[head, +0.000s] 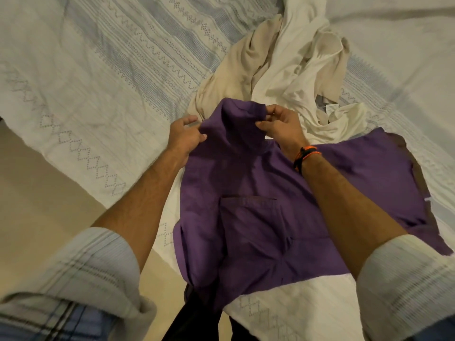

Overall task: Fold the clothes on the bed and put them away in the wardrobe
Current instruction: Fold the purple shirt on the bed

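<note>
At the bottom of the frame, two forearms in rolled-up light sleeves reach forward over the bed edge (283, 316). Between them, in the lower centre, the purple shirt (248, 232) lies spread on the bedspread (81, 77) with its chest pocket (251, 212) facing up; the flat lay probably gives a smooth base for folding. Its near hem hangs slightly over the edge.

At frame centre, the far part of the shirt is lifted off the bed. The left hand (183, 136) pinches a fold of purple cloth between thumb and fingers. The right hand (280, 125), wearing an orange-and-black wristband (304, 156), pinches the raised edge at its fingertips. Holding two points apart likely keeps the edge taut and straight for folding toward the body.

Beyond the hands, in the upper centre, a heap of cream and white clothes (290, 62) lies crumpled, not yet folded. No wardrobe is visible.
</note>
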